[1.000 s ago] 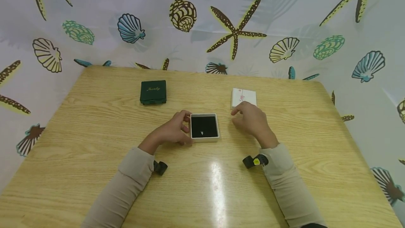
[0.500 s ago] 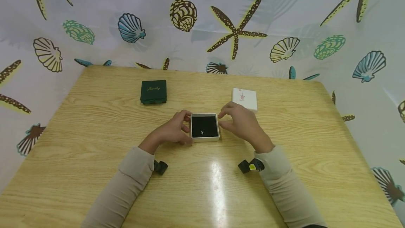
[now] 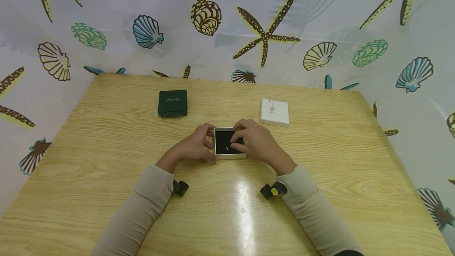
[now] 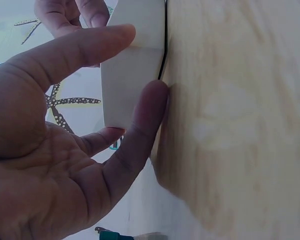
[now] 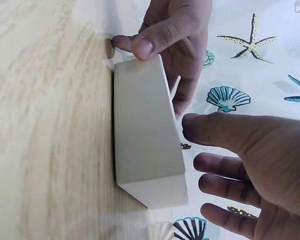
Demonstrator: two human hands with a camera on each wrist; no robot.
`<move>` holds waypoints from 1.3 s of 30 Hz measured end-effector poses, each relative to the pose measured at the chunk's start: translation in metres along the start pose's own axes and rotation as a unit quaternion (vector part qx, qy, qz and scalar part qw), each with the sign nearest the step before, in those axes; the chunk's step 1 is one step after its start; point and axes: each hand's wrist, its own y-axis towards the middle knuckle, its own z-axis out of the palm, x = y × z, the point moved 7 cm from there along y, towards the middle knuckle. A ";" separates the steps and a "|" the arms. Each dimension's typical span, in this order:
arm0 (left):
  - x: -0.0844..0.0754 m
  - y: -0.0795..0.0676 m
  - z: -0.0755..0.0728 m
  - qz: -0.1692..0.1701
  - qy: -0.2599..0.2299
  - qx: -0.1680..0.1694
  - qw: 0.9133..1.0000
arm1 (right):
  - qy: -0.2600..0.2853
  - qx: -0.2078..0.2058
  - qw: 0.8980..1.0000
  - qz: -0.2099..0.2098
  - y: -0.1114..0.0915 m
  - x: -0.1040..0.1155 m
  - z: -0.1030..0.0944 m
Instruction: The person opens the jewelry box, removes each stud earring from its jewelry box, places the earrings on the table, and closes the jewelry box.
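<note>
A small white open box (image 3: 230, 156) with a black pad (image 3: 221, 139) inside stands mid-table. On the pad lies a tiny silvery piece of jewelry (image 3: 227, 149), too small to make out. My left hand (image 3: 193, 143) holds the box by its left side, thumb at the near corner and fingers around the far one; the left wrist view shows these fingertips on the white wall (image 4: 132, 75). Over the box's right part hovers my right hand (image 3: 261, 143), fingers loosely bent above the pad. In the right wrist view, that hand (image 5: 260, 160) has nothing between its fingers.
Behind and to the right lies a white lid (image 3: 275, 112) with a pink print. A dark green box (image 3: 172, 104) lettered "Jewelry" stands back left. Past the wooden table (image 3: 89, 192) hangs a shell-patterned cloth (image 3: 170, 19).
My right hand has moved left from beside the white lid to above the open box, uncovering the lid. The left hand and the box have stayed put.
</note>
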 end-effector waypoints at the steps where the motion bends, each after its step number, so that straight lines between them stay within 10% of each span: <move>1: 0.000 0.000 0.000 -0.001 0.000 0.000 1.000 | 0.002 0.001 1.000 -0.004 0.001 0.001 0.001; 39: 0.003 0.001 -0.001 -0.003 0.000 0.001 1.000 | -0.020 0.029 0.999 -0.037 0.012 0.011 0.013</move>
